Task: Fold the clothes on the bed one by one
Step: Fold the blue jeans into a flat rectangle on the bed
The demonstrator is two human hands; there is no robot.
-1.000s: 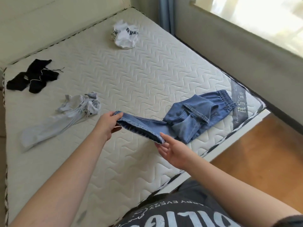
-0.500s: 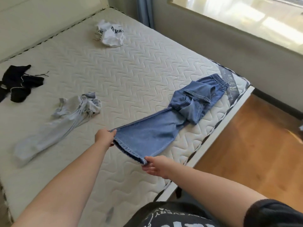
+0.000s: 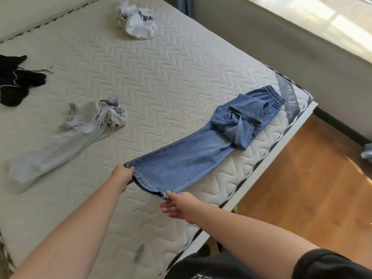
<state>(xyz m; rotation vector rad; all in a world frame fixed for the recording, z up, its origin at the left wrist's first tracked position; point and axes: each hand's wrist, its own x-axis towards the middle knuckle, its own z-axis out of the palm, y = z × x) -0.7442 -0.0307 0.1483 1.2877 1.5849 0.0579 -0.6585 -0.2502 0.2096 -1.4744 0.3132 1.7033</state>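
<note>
Holding the hem end of the jeans (image 3: 181,166), the left hand (image 3: 122,175) pinches one corner with its fingers closed on the denim, and the right hand (image 3: 177,204) takes the opposite corner; its thumb lies on the hem, while its other fingers sit beneath and their hold cannot be confirmed. The leg is stretched flat between the two hands, apparently just above the bed (image 3: 171,63). The waistband end lies bunched and twisted near the bed's outer corner, close to the edge above the wooden floor (image 3: 302,188).

Assessed risks:
- The upper part is crumpled; folding over it as it lies would lock in an uneven fold.
- A pull toward the person could drag the waistband end off the edge, given how close it sits.
- The right hand's hold looks light, so the corner could slip under tension.

Awaiting folding, well apart from the jeans: a pale grey garment (image 3: 66,137), a black garment (image 3: 18,81) and a crumpled white garment (image 3: 138,21).
</note>
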